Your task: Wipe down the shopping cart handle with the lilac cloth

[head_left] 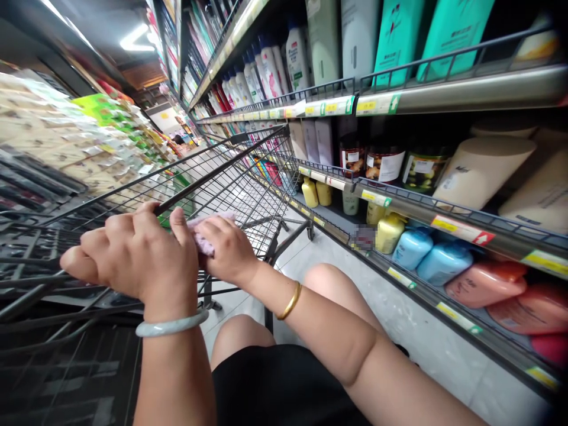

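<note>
My left hand (133, 254) is curled in a fist around the top rail of a black wire shopping cart (239, 177), a pale bangle on its wrist. Just to its right, my right hand (228, 248) presses a small pink cloth (202, 236) against the cart's rail, with a gold bangle on that wrist. The cloth is mostly covered by the fingers. My knees show below the hands, close to the cart's side.
Store shelves (444, 94) on the right carry white, teal, blue, yellow and red bottles (412, 245) behind wire rails with price tags. Stacked packaged goods (66, 142) line the left side of the aisle. Grey floor (399, 313) runs between cart and shelves.
</note>
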`<state>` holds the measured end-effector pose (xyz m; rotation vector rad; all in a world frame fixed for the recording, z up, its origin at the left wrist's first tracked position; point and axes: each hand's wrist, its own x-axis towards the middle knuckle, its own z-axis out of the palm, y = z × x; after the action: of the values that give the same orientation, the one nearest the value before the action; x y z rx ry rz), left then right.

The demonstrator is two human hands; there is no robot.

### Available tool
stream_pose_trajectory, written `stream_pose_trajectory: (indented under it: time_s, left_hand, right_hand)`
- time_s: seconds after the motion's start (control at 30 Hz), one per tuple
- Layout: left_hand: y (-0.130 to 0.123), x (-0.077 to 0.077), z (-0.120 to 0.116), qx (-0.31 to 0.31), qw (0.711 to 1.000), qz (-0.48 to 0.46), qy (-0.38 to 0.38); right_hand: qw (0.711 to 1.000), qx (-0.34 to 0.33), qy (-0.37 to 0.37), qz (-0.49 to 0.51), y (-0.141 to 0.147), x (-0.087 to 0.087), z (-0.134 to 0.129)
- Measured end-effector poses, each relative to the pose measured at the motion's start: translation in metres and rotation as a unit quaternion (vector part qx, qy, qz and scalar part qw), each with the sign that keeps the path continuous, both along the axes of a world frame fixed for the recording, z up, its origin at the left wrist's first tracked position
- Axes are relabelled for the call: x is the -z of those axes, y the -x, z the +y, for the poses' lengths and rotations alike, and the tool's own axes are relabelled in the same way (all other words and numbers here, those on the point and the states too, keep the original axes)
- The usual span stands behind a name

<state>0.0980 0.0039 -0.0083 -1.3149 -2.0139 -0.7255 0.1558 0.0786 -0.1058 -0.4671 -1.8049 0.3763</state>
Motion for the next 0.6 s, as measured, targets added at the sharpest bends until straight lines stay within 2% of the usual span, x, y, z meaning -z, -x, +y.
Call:
stream_pose_trajectory:
  time_s: [0.03, 0.1, 0.17, 0.23, 0.3, 0.37, 0.43, 0.5, 0.57, 0.6]
  left_hand:
    - [-0.002, 0.000, -0.001, -0.017, 1.000, 0.017, -0.006]
    - [-0.003, 0.001, -0.002, -0.036, 0.998, 0.052, -0.012]
    - [-0.002, 0.003, -0.002, -0.042, 0.997, 0.070, -0.013]
    - [-0.001, 0.003, 0.000, -0.048, 0.996, 0.070, -0.010]
    - [0.000, 0.002, 0.000, -0.056, 0.996, 0.066, -0.007]
    - [0.000, 0.001, 0.000, -0.057, 0.996, 0.062, -0.007]
    - [-0.001, 0.000, -0.002, -0.053, 0.997, 0.057, -0.004]
    - [-0.002, -0.001, -0.004, -0.045, 0.998, 0.052, 0.007]
    - [-0.003, -0.001, -0.006, -0.044, 0.998, 0.051, 0.016]
    - [-0.003, -0.001, -0.007, -0.044, 0.998, 0.050, 0.015]
  right_hand:
    - [0.999, 0.009, 0.023, -0.021, -0.002, 0.006, 0.004]
    - [0.989, 0.058, 0.126, -0.056, -0.008, 0.024, 0.020]
    - [0.957, 0.112, 0.260, -0.068, -0.014, 0.038, 0.035]
    - [0.930, 0.137, 0.336, -0.056, -0.016, 0.039, 0.037]
    - [0.949, 0.105, 0.296, -0.027, -0.013, 0.027, 0.026]
    - [0.983, 0.028, 0.184, 0.008, -0.006, 0.010, 0.009]
    - [0.993, -0.045, 0.105, 0.023, 0.002, 0.002, -0.005]
    - [0.989, -0.055, 0.136, 0.022, 0.006, 0.012, -0.008]
    - [0.963, -0.001, 0.264, 0.043, 0.006, 0.037, -0.003]
    - [0.936, 0.030, 0.340, 0.080, 0.005, 0.053, 0.001]
